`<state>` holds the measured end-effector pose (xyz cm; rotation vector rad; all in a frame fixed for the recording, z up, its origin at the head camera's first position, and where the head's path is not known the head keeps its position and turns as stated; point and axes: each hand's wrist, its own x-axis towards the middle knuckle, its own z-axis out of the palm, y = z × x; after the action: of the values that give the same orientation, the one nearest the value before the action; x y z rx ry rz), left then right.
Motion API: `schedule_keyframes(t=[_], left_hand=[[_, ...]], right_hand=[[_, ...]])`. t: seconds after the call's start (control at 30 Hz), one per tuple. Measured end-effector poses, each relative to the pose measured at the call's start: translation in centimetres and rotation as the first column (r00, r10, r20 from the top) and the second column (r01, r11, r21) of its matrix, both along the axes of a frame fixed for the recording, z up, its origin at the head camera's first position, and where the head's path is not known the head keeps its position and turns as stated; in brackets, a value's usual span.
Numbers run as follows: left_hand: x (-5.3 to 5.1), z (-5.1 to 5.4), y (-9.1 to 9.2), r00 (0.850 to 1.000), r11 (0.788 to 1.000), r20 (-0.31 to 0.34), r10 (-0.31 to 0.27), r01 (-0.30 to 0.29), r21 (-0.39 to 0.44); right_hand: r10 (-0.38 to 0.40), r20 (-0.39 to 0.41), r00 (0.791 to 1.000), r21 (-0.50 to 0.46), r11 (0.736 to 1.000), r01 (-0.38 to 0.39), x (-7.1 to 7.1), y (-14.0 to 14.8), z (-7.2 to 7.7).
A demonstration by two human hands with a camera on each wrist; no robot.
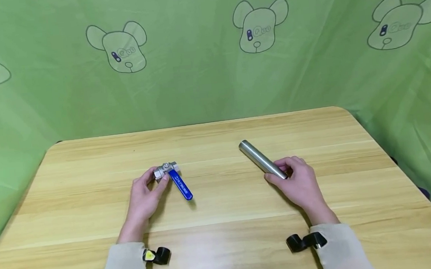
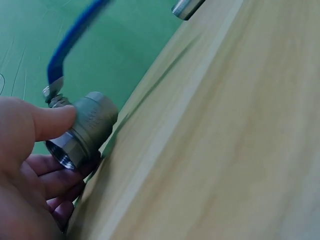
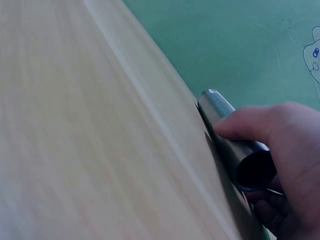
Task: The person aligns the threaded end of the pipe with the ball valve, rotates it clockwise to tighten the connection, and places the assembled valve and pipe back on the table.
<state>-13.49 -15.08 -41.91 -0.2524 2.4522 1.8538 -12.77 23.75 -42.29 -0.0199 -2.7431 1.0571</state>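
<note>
Head: valve in left hand; tube in right hand

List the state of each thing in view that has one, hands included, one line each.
Silver metal valve: held; one end visibly open, unconnected
Long blue valve lever: turned crosswise to the valve body
Straight silver metal tube: held, apart from the valve; near end open
Left bare hand: gripping the valve
Right bare hand: gripping the tube
Green printed fabric: hanging, creased
</note>
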Motion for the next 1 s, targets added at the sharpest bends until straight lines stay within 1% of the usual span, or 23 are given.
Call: schedule_keyframes(t=[0.07, 0.13, 0.2, 0.3, 0.37, 0.43, 0.5, 0.53, 0.6, 0.67, 0.73, 0.8, 0.9, 1.0], left_hand=[[0.0, 0.0, 0.1, 1.000, 1.000, 0.003, 0.004, -0.004, 0.028], [0.0, -0.1, 0.2, 1.000, 0.997, 0.008, 0.020, -0.021, 0.076], [0.1, -0.1, 0.2, 0.999, 0.991, 0.017, 0.044, -0.046, 0.128], [0.2, 0.0, 0.2, 0.996, 0.976, 0.026, 0.080, -0.083, 0.200], [0.2, 0.1, 0.2, 0.996, 0.962, 0.029, 0.088, -0.093, 0.258], [0.2, 0.2, 0.4, 0.997, 0.939, 0.027, 0.078, -0.083, 0.335], [0.2, 0.2, 0.6, 0.998, 0.912, 0.028, 0.061, -0.067, 0.405], [0.2, 0.1, 0.7, 0.999, 0.897, 0.028, 0.047, -0.054, 0.438], [0.2, -0.1, 0.9, 1.000, 0.879, 0.021, 0.012, -0.021, 0.476], [0.3, -0.3, 1.2, 1.000, 0.872, 0.018, -0.021, 0.010, 0.489], [0.2, -0.6, 1.5, 0.998, 0.867, 0.017, -0.053, 0.038, 0.497], [0.3, -0.7, 1.8, 0.997, 0.865, 0.021, -0.077, 0.056, 0.498], [0.2, -0.8, 2.3, 0.995, 0.864, 0.028, -0.098, 0.072, 0.498], [0.2, -0.8, 2.7, 0.994, 0.860, 0.022, -0.106, 0.080, 0.504]], right_hand=[[0.005, -0.024, 1.000, 0.020, 1.000, -0.005, 0.0, -0.1, -0.1], [0.014, -0.051, 0.999, 0.041, 0.999, -0.012, 0.1, -0.2, -0.1], [0.023, -0.087, 0.996, 0.049, 0.999, -0.019, 0.1, -0.3, -0.2], [0.030, -0.156, 0.987, 0.037, 0.999, -0.024, 0.1, -0.5, -0.4], [0.017, -0.192, 0.981, 0.005, 1.000, -0.016, 0.0, -0.6, -0.4], [-0.017, -0.202, 0.979, -0.037, 0.999, 0.010, -0.1, -0.7, -0.3], [-0.067, -0.175, 0.982, -0.104, 0.993, 0.049, -0.2, -0.8, -0.1], [-0.092, -0.148, 0.985, -0.144, 0.987, 0.071, -0.2, -0.9, 0.0], [-0.131, -0.072, 0.989, -0.219, 0.969, 0.112, -0.1, -1.0, 0.2], [-0.147, 0.018, 0.989, -0.295, 0.944, 0.145, -0.1, -1.0, 0.5], [-0.135, 0.102, 0.986, -0.363, 0.917, 0.163, -0.1, -1.1, 0.8], [-0.115, 0.166, 0.979, -0.429, 0.886, 0.177, -0.1, -1.2, 1.1], [-0.085, 0.202, 0.976, -0.522, 0.834, 0.180, -0.2, -1.4, 1.2], [-0.059, 0.191, 0.980, -0.606, 0.778, 0.165, -0.3, -1.6, 1.1]])
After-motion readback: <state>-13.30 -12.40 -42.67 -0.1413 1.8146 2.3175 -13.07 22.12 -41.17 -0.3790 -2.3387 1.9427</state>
